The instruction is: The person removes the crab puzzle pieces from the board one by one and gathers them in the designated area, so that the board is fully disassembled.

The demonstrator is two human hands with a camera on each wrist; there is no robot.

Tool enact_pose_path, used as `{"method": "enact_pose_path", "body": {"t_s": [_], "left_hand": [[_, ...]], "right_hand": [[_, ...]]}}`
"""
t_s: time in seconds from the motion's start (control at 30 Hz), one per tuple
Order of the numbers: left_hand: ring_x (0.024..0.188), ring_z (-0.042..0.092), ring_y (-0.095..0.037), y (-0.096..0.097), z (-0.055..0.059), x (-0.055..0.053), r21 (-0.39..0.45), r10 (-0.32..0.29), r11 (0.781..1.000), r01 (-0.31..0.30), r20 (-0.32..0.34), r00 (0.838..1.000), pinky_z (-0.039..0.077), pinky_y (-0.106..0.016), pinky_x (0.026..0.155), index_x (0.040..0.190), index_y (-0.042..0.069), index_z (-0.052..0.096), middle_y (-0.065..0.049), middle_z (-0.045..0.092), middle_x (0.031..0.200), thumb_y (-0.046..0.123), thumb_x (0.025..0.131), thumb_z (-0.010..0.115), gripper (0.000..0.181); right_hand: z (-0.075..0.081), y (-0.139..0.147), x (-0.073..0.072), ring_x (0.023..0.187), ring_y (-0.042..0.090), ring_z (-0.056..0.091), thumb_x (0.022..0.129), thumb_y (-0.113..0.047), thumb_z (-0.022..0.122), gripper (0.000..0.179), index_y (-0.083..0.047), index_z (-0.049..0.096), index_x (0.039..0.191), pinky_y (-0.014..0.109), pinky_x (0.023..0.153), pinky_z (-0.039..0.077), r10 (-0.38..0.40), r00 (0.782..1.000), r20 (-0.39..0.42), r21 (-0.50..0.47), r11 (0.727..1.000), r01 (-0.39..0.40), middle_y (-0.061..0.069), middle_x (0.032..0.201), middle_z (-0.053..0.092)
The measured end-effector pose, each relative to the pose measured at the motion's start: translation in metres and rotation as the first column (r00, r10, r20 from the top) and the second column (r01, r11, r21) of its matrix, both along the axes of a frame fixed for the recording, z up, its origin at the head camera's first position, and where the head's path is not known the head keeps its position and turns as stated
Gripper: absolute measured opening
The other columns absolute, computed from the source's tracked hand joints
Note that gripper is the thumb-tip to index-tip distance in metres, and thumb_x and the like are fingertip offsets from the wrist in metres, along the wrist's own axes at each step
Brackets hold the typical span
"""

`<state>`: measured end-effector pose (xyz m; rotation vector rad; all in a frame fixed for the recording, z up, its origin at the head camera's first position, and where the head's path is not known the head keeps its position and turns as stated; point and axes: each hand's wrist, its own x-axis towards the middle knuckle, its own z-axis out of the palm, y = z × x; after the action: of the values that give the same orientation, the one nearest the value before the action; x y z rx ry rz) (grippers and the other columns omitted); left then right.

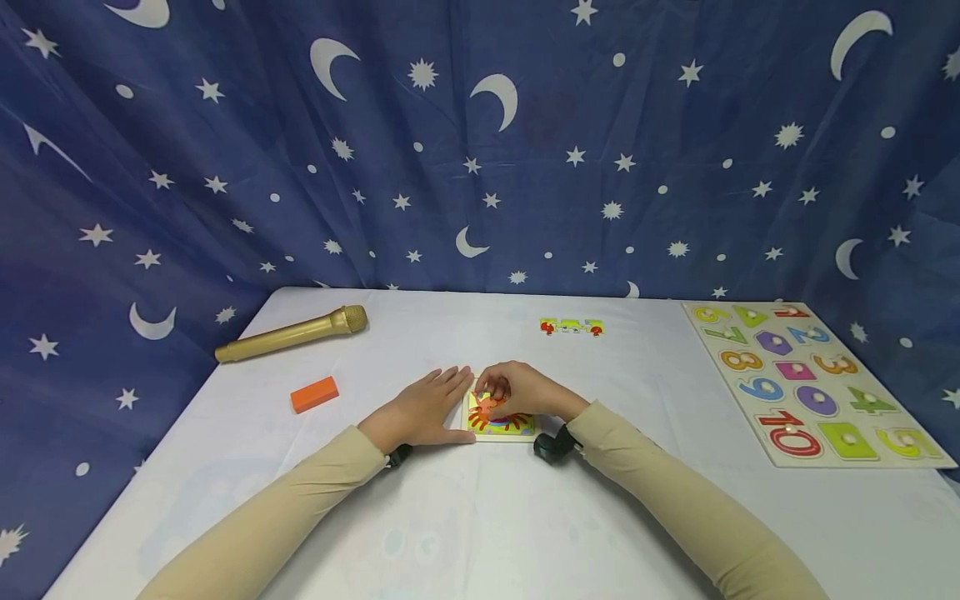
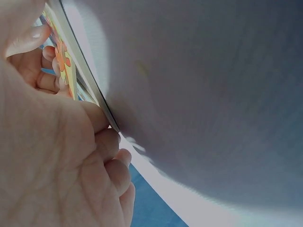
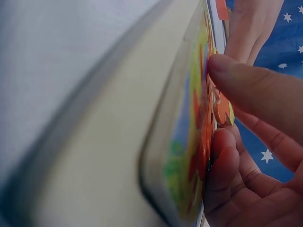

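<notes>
A small wooden jigsaw board [image 1: 504, 437] with a pale frame and a red, yellow and green picture lies mid-table. Along its left side rests my left hand [image 1: 423, 412], fingers extended and thumb at the lower left corner. My right hand [image 1: 531, 390] comes over the board from the right and pinches an orange and yellow puzzle piece [image 3: 222, 111] between thumb and fingers. In the right wrist view that piece stands slightly off the picture surface. The left wrist view shows the left fingers [image 2: 108, 144] against the frame's edge. Parts of the picture are hidden under the right hand.
Beyond the board lies a strip of puzzle pieces [image 1: 572, 327] with red claws and eyes. A gold microphone [image 1: 292, 333] and an orange block [image 1: 314, 394] lie to the left. A number and shape peg board [image 1: 813, 392] occupies the right. A star-patterned curtain [image 1: 555, 183] hangs behind.
</notes>
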<state>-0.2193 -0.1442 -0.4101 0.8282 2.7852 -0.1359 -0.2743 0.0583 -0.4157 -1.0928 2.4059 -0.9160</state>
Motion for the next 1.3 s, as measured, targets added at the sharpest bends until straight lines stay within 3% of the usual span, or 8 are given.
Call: {"method": "enact_pose_path", "body": {"t_s": [1.03, 1.3], "left_hand": [[0.146, 0.018, -0.025, 0.0006, 0.0011, 0.0001, -0.013, 0.001, 1.0, -0.001, 0.004, 1.0, 0.017, -0.04, 0.12, 0.151, 0.006, 0.014, -0.008, 0.015, 0.159, 0.071, 0.085, 0.041, 0.096], [0.146, 0.018, -0.025, 0.0004, 0.0019, 0.0005, -0.009, 0.0, 1.0, 0.0, 0.005, 1.0, 0.017, -0.04, 0.12, 0.151, 0.006, 0.016, -0.008, 0.015, 0.159, 0.071, 0.086, 0.041, 0.095]], "right_hand": [[0.0014, -0.0019, -0.0007, 0.07, 0.007, 0.05, 0.076, -0.01, 0.078, 0.027, -0.006, 0.066, 0.099, 0.015, 0.063, 0.046, -0.033, 0.999, 0.017, 0.002, 0.999, 0.033, 0.003, 0.08, 0.061], [0.0012, -0.0018, 0.0005, 0.068, 0.006, 0.05, 0.075, -0.01, 0.079, 0.023, -0.006, 0.066, 0.093, 0.015, 0.061, 0.044, -0.056, 0.998, 0.023, 0.006, 0.998, 0.056, 0.002, 0.077, 0.061]]}}
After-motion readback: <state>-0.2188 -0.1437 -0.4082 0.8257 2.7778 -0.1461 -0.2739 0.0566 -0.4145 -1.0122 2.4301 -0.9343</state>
